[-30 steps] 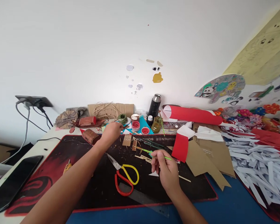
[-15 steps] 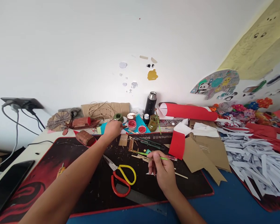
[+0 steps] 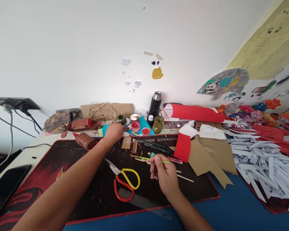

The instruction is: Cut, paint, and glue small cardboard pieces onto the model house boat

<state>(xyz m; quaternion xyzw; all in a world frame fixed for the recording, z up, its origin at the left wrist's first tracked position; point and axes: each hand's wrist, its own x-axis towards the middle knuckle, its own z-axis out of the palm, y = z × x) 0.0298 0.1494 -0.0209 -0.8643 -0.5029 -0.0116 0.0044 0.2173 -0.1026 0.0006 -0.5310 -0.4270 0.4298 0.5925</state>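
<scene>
My left hand (image 3: pixel 113 132) reaches to the paint jars at the back, its fingers closed on a small brown piece (image 3: pixel 127 128) that juts out to the right. Just behind it stands an open jar of green paint (image 3: pixel 120 119). A jar of red paint (image 3: pixel 135 126) and its red-smeared lid (image 3: pixel 145 131) rest on blue paper to its right. My right hand (image 3: pixel 164 175) is closed round a paintbrush (image 3: pixel 144 158) with a thin green handle, the brown tip pointing left over the mat. Under that hand lie several thin wooden sticks (image 3: pixel 185 178).
Scissors (image 3: pixel 124 176) with red and yellow handles lie on the black mat (image 3: pixel 91 199). Behind the brush is a utility knife (image 3: pixel 156 147). A black flask (image 3: pixel 155 106) stands by the wall. Cardboard (image 3: pixel 207 160), red paper (image 3: pixel 182 148) and white paper strips (image 3: pixel 255 163) fill the right. A phone (image 3: pixel 9 189) lies left.
The view has shifted slightly. My right hand has tilted a little, and the brush tip has moved left, off the small brown piece on the mat. My left hand stays by the jars.
</scene>
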